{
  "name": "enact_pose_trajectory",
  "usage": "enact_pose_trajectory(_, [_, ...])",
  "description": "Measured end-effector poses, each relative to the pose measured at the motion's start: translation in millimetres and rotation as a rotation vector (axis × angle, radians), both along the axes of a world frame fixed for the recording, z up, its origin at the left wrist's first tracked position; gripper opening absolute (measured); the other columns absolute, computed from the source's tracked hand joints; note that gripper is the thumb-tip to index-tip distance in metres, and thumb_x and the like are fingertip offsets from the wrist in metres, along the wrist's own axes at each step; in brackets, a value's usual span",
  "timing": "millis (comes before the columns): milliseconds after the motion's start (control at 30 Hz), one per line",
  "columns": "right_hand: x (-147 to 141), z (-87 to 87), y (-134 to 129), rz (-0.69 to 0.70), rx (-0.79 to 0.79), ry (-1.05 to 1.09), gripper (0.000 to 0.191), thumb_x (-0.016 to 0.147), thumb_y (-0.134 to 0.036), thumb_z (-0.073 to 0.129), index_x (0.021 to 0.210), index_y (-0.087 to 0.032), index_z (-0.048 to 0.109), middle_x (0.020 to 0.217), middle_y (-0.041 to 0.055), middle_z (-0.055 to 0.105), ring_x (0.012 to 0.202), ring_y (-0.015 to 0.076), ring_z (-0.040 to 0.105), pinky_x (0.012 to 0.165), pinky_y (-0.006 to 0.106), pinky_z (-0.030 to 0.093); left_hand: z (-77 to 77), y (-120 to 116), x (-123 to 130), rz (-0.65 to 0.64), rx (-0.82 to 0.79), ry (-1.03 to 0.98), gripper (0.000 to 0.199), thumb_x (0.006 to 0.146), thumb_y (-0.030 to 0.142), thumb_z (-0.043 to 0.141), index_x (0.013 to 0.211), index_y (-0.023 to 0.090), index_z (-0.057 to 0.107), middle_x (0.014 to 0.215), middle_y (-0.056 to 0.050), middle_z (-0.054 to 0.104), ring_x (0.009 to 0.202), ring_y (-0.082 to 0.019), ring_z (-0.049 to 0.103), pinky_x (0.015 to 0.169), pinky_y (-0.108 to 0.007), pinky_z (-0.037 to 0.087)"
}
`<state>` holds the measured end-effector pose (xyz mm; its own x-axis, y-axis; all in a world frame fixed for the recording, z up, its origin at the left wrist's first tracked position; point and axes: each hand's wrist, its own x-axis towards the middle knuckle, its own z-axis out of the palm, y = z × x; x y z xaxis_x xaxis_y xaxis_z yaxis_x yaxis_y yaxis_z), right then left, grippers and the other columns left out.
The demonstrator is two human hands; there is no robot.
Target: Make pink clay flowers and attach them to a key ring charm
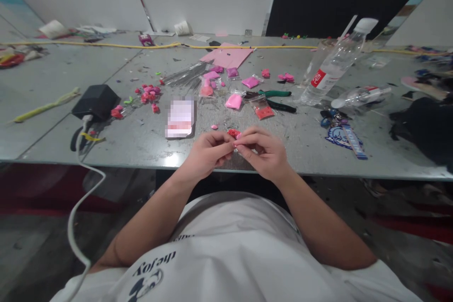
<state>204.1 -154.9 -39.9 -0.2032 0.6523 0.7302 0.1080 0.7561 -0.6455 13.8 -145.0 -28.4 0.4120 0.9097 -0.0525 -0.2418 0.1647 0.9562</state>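
Observation:
My left hand (212,151) and my right hand (262,151) meet above the table's front edge. Both are closed, thumbs and fingertips pinching a small piece of pink modelling clay (238,136). Red clay petals (233,132) show just behind the fingertips; whether they join the pink piece I cannot tell. A little pink clay lump (214,127) lies by itself behind my left hand. Beyond my hands are a bag of bright pink clay (233,101) and a bag of red clay (264,109). Fingers partly hide the pinched clay.
Green-handled pliers (276,94) lie behind the bags, near thin wires (187,74). A blurred-out phone-like object (180,118) and clay flowers (150,93) are left. A black adapter (95,101) trails a white cable. Plastic bottles (334,68) stand and lie right, beside a keychain (341,137).

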Motion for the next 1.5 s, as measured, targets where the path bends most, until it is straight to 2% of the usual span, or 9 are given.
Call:
enact_pose_trajectory(400, [1, -3.5, -2, 0.076, -0.176, 0.056, 0.006, 0.09, -0.021, 0.083, 0.094, -0.024, 0.079, 0.092, 0.0024, 0.076, 0.076, 0.013, 0.07, 0.06, 0.024, 0.055, -7.1, 0, 0, -0.027, 0.052, -0.006, 0.023, 0.076, 0.03, 0.086, 0.071, 0.017, 0.068, 0.047, 0.008, 0.042, 0.04, -0.003, 0.032, 0.041, -0.019, 0.02])
enact_pose_trajectory(567, [1, -2.8, -1, 0.214, -0.493, 0.144, 0.016, 0.088, -0.032, 0.087, 0.093, -0.022, 0.075, 0.082, -0.0003, 0.073, 0.067, 0.011, 0.066, 0.055, 0.022, 0.053, -10.4, 0, -1, -0.021, 0.095, 0.017, 0.023, 0.078, 0.031, 0.086, 0.071, 0.018, 0.068, 0.047, 0.008, 0.043, 0.04, -0.003, 0.031, 0.041, -0.021, 0.018])
enact_pose_trajectory(667, [3, -2.2, 1, 0.365, -0.719, 0.198, 0.025, 0.089, -0.039, 0.087, 0.095, -0.022, 0.071, 0.067, -0.0053, 0.066, 0.047, 0.0065, 0.052, 0.041, 0.019, 0.039, -12.0, -1, -1, -0.005, 0.136, 0.052, 0.024, 0.081, 0.033, 0.086, 0.073, 0.018, 0.068, 0.049, 0.008, 0.046, 0.041, -0.003, 0.032, 0.042, -0.021, 0.02])
enact_pose_trajectory(767, [4, -2.1, 3, 0.458, -0.855, 0.252, 0.031, 0.087, -0.043, 0.09, 0.096, -0.022, 0.068, 0.063, -0.0076, 0.061, 0.044, 0.0058, 0.047, 0.037, 0.017, 0.027, -12.2, -1, 1, 0.02, 0.145, 0.096, 0.028, 0.084, 0.04, 0.086, 0.077, 0.019, 0.069, 0.051, 0.007, 0.047, 0.042, -0.004, 0.034, 0.043, -0.02, 0.021])
enact_pose_trajectory(967, [19, 3.9, 6, 0.461, -0.826, 0.437, 0.041, 0.084, -0.052, 0.092, 0.092, -0.023, 0.063, 0.067, -0.0084, 0.053, 0.053, 0.0074, 0.05, 0.043, 0.019, 0.029, -8.6, -7, 5, 0.077, 0.152, 0.118, 0.034, 0.085, 0.048, 0.085, 0.081, 0.019, 0.069, 0.056, 0.006, 0.05, 0.046, -0.006, 0.038, 0.046, -0.022, 0.029])
enact_pose_trajectory(1100, [44, 11.0, 6, 0.307, -0.74, 0.537, 0.042, 0.083, -0.053, 0.093, 0.089, -0.024, 0.063, 0.067, -0.0083, 0.05, 0.054, 0.0077, 0.047, 0.048, 0.021, 0.032, -7.5, -15, 7, 0.135, 0.429, 0.341, 0.023, 0.096, 0.041, 0.075, 0.092, 0.019, 0.073, 0.066, 0.002, 0.061, 0.054, -0.009, 0.047, 0.055, -0.024, 0.038])
enact_pose_trajectory(1300, [57, 5.9, 3, 0.212, -0.707, 0.572, 0.043, 0.081, -0.052, 0.095, 0.08, -0.022, 0.062, 0.064, -0.0073, 0.049, 0.053, 0.0072, 0.044, 0.049, 0.021, 0.03, 4.2, -2, 29, 0.118, 1.123, 1.054, 0.024, 0.104, 0.027, 0.061, 0.107, 0.015, 0.082, 0.103, -0.014, 0.071, 0.094, -0.025, 0.063, 0.083, -0.038, 0.05])
enact_pose_trajectory(1400, [52, -0.1, 1, 0.17, -0.676, 0.543, 0.043, 0.081, -0.053, 0.094, 0.081, -0.023, 0.064, 0.062, -0.0072, 0.051, 0.052, 0.0082, 0.045, 0.048, 0.022, 0.031, 12.4, 11, 43, 0.067, 1.211, 1.269, 0.027, 0.104, 0.027, 0.062, 0.096, 0.014, 0.084, 0.108, -0.019, 0.067, 0.109, -0.034, 0.056, 0.09, -0.047, 0.048])
enact_pose_trajectory(1500, [49, -3.8, 0, 0.139, -0.646, 0.533, 0.042, 0.081, -0.053, 0.093, 0.082, -0.023, 0.065, 0.061, -0.0071, 0.052, 0.052, 0.0088, 0.046, 0.048, 0.022, 0.031, 14.8, 21, 52, -0.003, 1.204, 1.346, 0.027, 0.101, 0.025, 0.063, 0.092, 0.015, 0.086, 0.111, -0.019, 0.065, 0.113, -0.037, 0.051, 0.09, -0.05, 0.045])
